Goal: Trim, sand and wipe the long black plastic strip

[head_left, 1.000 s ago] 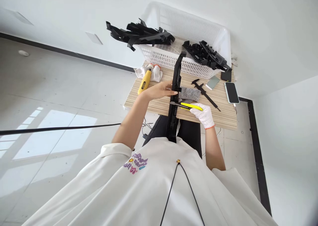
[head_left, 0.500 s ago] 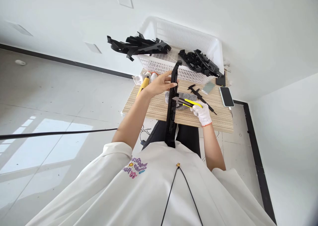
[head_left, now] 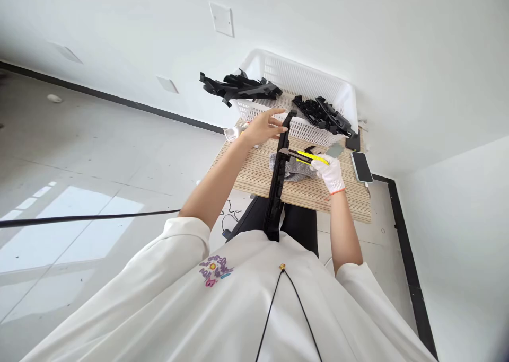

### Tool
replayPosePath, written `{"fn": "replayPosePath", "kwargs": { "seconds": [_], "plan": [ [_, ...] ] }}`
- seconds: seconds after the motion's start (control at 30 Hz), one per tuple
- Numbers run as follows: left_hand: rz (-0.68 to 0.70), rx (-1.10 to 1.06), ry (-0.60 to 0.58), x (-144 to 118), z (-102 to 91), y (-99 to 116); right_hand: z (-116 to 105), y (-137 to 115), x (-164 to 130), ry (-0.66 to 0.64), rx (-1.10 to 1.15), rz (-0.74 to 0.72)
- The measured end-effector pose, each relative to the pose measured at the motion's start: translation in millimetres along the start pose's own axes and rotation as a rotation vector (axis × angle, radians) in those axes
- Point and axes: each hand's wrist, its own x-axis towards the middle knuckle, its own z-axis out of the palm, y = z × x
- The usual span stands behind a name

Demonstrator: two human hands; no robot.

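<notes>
A long black plastic trim strip (head_left: 275,192) slants from my waist up over the table, its lower end against my shirt. Near the strip's upper end, my bare left hand (head_left: 264,127) grips it between thumb and fingers, the index finger stretched out. My right hand (head_left: 328,172), in a white knitted glove, is closed around a yellow and black utility knife (head_left: 308,157). The knife's blade points left and lies at the strip's edge, below my left hand. A grey cloth (head_left: 296,169) is on the table behind the knife and strip.
Beyond my hands, a white plastic basket (head_left: 350,94) carries black plastic parts in two piles (head_left: 242,88); the left pile juts over its rim. A phone (head_left: 361,167) rests at the right of the wooden table (head_left: 254,179). A wall stands close behind the basket.
Along the strip, the knife blade has moved a little upward, toward my left hand. My left index finger has lifted and straightened. The whole view has shifted slightly.
</notes>
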Motion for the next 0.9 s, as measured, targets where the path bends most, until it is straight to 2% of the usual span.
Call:
{"fn": "replayPosePath", "kwargs": {
  "seconds": [0.07,0.1,0.27,0.33,0.47,0.57,0.63,0.7,0.8,0.9],
  "plan": [
    [0.022,0.015,0.024,7.1,-0.1,3.5,-0.3,-11.9,2.9,-0.027,-0.11,-0.056],
    [0.026,0.018,-0.002,9.5,-0.1,4.1,-0.5,-16.3,4.5,-0.028,-0.156,-0.081],
    [0.015,0.049,-0.257,11.0,-0.4,-1.0,-3.4,-22.8,12.3,0.01,-0.234,-0.142],
    [0.018,0.043,-0.294,10.2,-0.5,-5.1,-4.9,-22.3,14.0,-0.02,-0.264,-0.162],
    [0.016,-0.007,-0.236,13.2,1.1,-10.6,-5.8,-24.4,14.9,0.0,-0.304,-0.19],
    [0.012,-0.044,-0.177,17.6,4.0,-9.9,-3.3,-26.9,14.9,-0.038,-0.31,-0.16],
    [0.016,-0.039,-0.151,19.1,5.8,-7.9,-0.9,-27.8,14.9,0.001,-0.296,-0.165],
    [0.017,-0.019,-0.138,18.5,6.8,-5.4,1.3,-28.3,14.7,0.009,-0.29,-0.155],
    [0.007,0.002,-0.138,14.2,5.9,-1.2,2.6,-28.8,13.9,-0.062,-0.303,-0.131],
    [-0.006,0.02,-0.132,9.2,4.0,2.8,0.9,-29.8,12.4,-0.006,-0.279,-0.147]
  ]
}}
